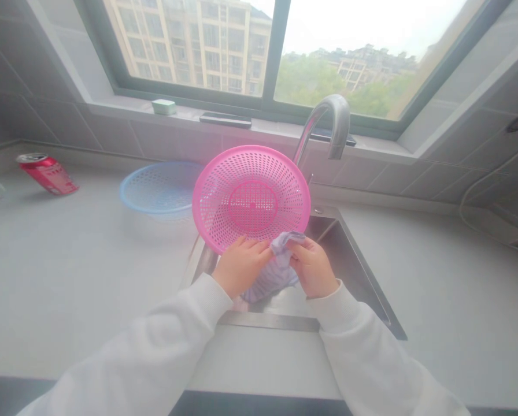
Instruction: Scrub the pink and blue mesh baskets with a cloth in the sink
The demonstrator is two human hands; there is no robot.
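A pink perforated plastic colander (250,196) is tilted up on edge over the steel sink (354,271), its inside facing me. My left hand (240,264) grips its lower rim with curled fingers. My right hand (311,267) is closed on a pale purple cloth (273,270), which is pressed against the colander's lower rim and hangs down between both hands. Both arms wear white sleeves.
A blue colander (159,188) rests on the grey counter left of the sink. A red drink can (47,172) lies on its side at far left. The curved steel tap (328,124) rises behind the pink colander. A small green block (163,106) sits on the window sill.
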